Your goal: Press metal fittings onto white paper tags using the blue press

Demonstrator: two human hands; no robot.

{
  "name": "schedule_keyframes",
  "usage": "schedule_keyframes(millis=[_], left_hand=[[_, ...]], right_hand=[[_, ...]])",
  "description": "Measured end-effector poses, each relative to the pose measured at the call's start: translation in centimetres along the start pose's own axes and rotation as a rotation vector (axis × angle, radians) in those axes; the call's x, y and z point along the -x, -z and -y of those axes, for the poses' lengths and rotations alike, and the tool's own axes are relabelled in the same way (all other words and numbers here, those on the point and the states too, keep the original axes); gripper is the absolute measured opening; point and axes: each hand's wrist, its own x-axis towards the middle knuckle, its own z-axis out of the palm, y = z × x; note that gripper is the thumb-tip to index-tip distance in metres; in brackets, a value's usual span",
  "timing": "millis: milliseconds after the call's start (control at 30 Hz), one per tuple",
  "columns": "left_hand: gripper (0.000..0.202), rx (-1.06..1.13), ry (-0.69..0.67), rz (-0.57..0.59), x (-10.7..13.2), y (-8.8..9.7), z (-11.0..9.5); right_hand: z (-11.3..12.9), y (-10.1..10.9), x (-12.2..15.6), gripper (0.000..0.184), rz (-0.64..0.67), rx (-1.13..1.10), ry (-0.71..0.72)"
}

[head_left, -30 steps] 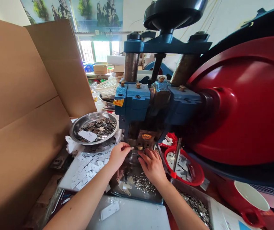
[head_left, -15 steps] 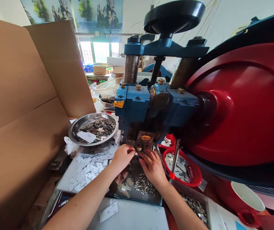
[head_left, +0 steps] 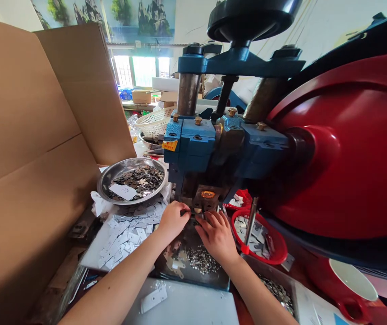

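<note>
My left hand point(head_left: 172, 221) is pinched at the die of the blue punch press point(head_left: 210, 149), its fingertips closed on a small metal piece I can barely see. Just to its right, my right hand point(head_left: 216, 235) lies with its fingers curled at the same die area, touching the work surface under the ram; what it holds, if anything, is hidden. Below both hands sits a dark tray point(head_left: 193, 264) with a heap of small shiny parts point(head_left: 202, 260) and a few flat cut pieces.
A steel bowl point(head_left: 110, 178) of dark metal pieces stands left of the press, above a spread of white tags point(head_left: 126, 232). A red basket point(head_left: 276, 246) of tags is at right, beside the big red flywheel cover point(head_left: 349, 144). An open cardboard box point(head_left: 31, 149) fills the left.
My left hand has moved right, into the die, closing the gap to my right hand. My right hand has hardly shifted.
</note>
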Motion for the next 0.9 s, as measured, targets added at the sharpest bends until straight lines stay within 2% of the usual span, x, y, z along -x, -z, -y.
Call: schedule_keyframes(millis=[167,300,367,467,533,633,700,767,833,900], left_hand=[[0.011,0.026,-0.001,0.022,-0.3,-0.4,0.1],[0.011,0.055,0.02,-0.005,-0.2,0.0,0.2],[0.013,0.068,0.04,-0.031,0.2,0.8,0.3],[0.016,0.082,0.065,-0.056,1.4,2.5,0.6],[0.014,0.089,0.07,-0.031,2.9,4.0,0.7],[0.017,0.078,0.087,0.168,5.9,6.5,0.6],[0.016,0.034,0.075,0.364,8.3,8.2,0.5],[0.012,-0.048,0.034,0.534,10.7,9.3,0.6],[0.019,-0.161,0.056,0.586,12.8,9.7,1.0],[0.026,-0.252,0.101,0.6,14.4,9.3,1.4]], right_hand=[[1.0,0.7,-0.9,0.023,0.026,0.064,-0.026],[0.7,0.5,-0.1,0.026,-0.015,-0.107,-0.12],[0.1,0.4,1.6,0.03,-0.075,-0.29,-0.286],[-0.5,1.0,5.3,0.042,-0.22,-0.641,-0.718],[-0.4,2.2,7.2,0.052,-0.258,-0.93,-0.86],[0.0,4.2,8.1,0.052,-0.242,-1.095,-0.87],[0.1,4.9,7.8,0.051,-0.213,-1.007,-0.869],[-0.1,4.6,7.6,0.055,-0.245,-0.87,-0.905],[-0.4,3.8,7.7,0.059,-0.302,-0.828,-0.948],[-0.8,2.6,7.7,0.061,-0.292,-0.923,-0.985]])
